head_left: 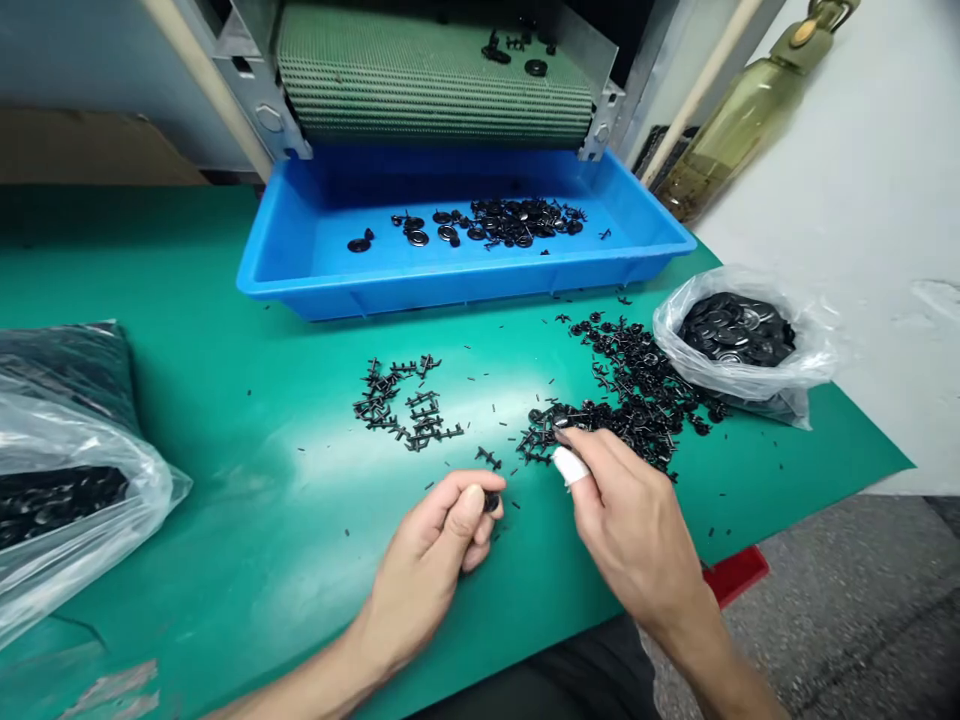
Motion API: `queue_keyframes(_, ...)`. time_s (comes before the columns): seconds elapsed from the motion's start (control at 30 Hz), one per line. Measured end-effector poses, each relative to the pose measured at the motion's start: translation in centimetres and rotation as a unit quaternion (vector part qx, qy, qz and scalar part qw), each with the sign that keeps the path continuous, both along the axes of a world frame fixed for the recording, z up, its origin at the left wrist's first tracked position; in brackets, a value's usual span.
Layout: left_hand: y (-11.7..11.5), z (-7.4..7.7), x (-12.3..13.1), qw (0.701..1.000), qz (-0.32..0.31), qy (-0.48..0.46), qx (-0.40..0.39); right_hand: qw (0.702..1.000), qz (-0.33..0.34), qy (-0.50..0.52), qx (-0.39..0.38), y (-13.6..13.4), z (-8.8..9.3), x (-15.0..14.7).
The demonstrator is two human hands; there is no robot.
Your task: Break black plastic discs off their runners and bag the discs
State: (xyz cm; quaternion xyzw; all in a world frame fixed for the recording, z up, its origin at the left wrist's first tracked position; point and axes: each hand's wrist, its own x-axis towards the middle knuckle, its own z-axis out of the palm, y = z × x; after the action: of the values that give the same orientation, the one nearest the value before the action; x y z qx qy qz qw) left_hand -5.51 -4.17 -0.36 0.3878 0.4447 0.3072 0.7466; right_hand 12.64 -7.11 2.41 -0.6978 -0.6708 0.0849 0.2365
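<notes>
My left hand (439,545) is closed, pinching a small round black plastic part (491,502) between thumb and fingers. Over the near edge of a heap of small black plastic parts (637,400), my right hand (626,510) has its thumb and index finger drawn together; what lies between the tips is too small to make out. A white cover (570,467) wraps the right thumb. Ahead of my left hand lies a looser group of black pronged parts (397,405), with one more pronged piece (488,458) just beyond the fingertips.
Behind the hands, a blue tray (465,285) holds black round parts beneath a green conveyor belt (435,90). An open plastic bag of black discs (739,330) stands right; another clear bag (150,490) lies left. A bottle (750,125) leans at back right. Black bits dot the green tabletop (247,520).
</notes>
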Motion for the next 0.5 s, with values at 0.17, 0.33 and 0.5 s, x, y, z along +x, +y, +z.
queue_keyframes(0.17, 0.9, 0.8, -0.1, 0.988, 0.046, -0.119, -0.088, 0.992, 0.004, -0.110, -0.057, 1.5, -0.1, 0.9)
queue_keyframes(0.33, 1.5, 0.9, -0.3, 0.983, 0.033, -0.142, -0.112, 0.986, 0.068, -0.111, -0.101, 1.0, -0.2, 0.2)
queue_keyframes(0.5, 1.7, 0.4, -0.4, 0.981, 0.004, -0.140, -0.135, 0.989, 0.034, -0.127, -0.073, 3.3, 0.9, 1.2)
